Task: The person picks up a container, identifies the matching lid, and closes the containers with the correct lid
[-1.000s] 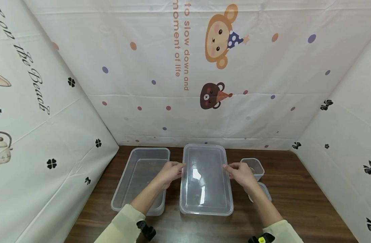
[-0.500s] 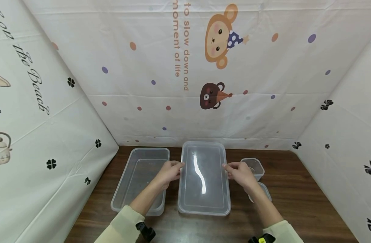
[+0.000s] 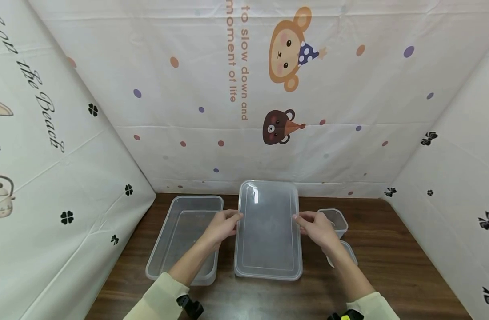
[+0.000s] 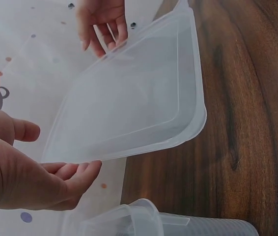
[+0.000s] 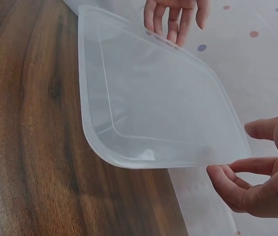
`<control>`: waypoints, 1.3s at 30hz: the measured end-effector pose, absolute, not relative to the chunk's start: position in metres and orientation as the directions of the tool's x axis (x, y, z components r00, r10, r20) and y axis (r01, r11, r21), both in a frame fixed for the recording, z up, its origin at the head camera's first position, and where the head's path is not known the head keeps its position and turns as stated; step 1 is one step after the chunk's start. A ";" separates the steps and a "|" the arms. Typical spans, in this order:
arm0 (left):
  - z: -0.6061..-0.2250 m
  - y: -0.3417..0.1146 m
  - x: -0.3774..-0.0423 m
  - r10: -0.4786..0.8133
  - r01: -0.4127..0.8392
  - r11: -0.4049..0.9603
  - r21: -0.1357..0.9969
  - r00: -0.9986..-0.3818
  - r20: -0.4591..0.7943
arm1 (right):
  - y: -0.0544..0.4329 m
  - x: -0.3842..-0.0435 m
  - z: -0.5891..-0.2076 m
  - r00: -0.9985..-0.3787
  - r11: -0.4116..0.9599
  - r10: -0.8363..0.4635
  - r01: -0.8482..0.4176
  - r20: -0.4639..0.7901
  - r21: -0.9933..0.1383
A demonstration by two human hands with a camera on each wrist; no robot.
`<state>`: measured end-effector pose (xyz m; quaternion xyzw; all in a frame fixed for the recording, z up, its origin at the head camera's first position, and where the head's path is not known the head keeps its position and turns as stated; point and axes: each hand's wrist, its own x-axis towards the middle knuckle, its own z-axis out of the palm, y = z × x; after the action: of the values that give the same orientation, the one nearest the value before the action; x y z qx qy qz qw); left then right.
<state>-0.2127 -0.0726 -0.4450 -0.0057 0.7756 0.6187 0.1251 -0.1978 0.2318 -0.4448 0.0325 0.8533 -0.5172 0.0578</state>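
Note:
A clear plastic lid (image 3: 267,235), large and rectangular, is held off the table between both hands. It tilts, its far edge reaching up in front of the back cloth. My left hand (image 3: 222,226) grips its left long edge, the fingers (image 4: 82,179) curled under the rim. On the opposite edge my right hand (image 3: 315,226) holds it, fingers (image 5: 227,184) below and thumb at the rim. To the left of the lid stands a clear rectangular container (image 3: 188,235) without a cover, partly hidden by the left forearm.
Right of the right hand are a small clear container (image 3: 335,218) and a small clear lid (image 3: 348,252), partly covered by the forearm. Printed white cloth (image 3: 180,102) walls the dark wooden table (image 3: 392,258) at the back and sides.
The large lid has tilted further, its far edge rising and its near edge lifting slightly. The glare on it has shifted toward the far edge. Both hands keep nearly the same place.

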 end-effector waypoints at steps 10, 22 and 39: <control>-0.439 -0.074 -0.210 0.127 -0.113 0.244 0.963 -0.981 -0.148 | 0.228 -0.199 -0.442 -0.998 0.462 0.012 0.066 -0.068 -0.884; -0.434 -0.075 -0.208 0.127 -0.118 0.239 0.964 -0.980 -0.152 | 0.226 -0.198 -0.435 -0.999 0.468 0.021 0.043 -0.037 -0.883; -0.431 -0.076 -0.208 0.110 -0.098 0.225 0.969 -0.986 -0.125 | 0.227 -0.195 -0.427 -1.000 0.426 0.003 0.025 -0.026 -0.904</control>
<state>-0.2077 -0.0757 -0.4307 0.0037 0.7782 0.6225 0.0834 -0.1953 0.2268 -0.4273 0.0082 0.8444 -0.5355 0.0103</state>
